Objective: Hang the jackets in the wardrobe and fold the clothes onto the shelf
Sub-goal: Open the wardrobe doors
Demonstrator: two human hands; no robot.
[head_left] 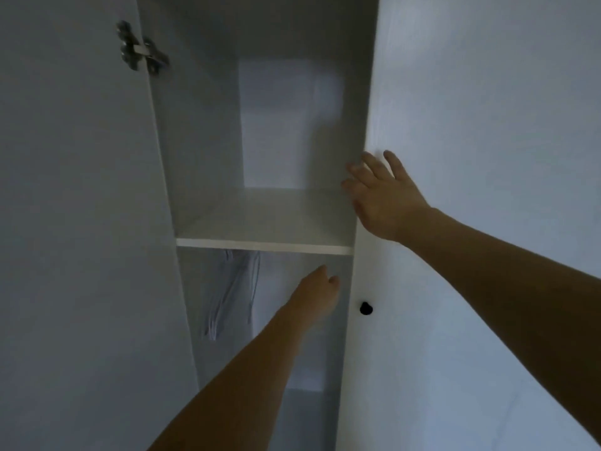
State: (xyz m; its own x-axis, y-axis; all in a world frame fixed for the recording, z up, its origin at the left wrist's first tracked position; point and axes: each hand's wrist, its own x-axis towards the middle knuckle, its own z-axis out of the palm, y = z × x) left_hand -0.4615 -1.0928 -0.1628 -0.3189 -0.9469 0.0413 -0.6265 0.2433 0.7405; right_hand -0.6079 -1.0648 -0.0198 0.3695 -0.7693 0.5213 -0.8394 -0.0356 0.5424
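Observation:
A white wardrobe stands open in front of me, with one bare shelf (265,246) across the middle. Below the shelf hang several white hangers (227,294) at the left of the lower compartment. My left hand (317,296) reaches into that lower compartment just under the shelf, to the right of the hangers, fingers curled inward and mostly hidden. My right hand (385,198) lies flat with spread fingers on the edge of the right door (471,222), level with the shelf. No jacket or other clothing shows.
The left door (71,222) is swung open, its metal hinge (141,53) at the top. A black round knob (366,308) sits on the right door below my right hand. The compartment above the shelf is narrow.

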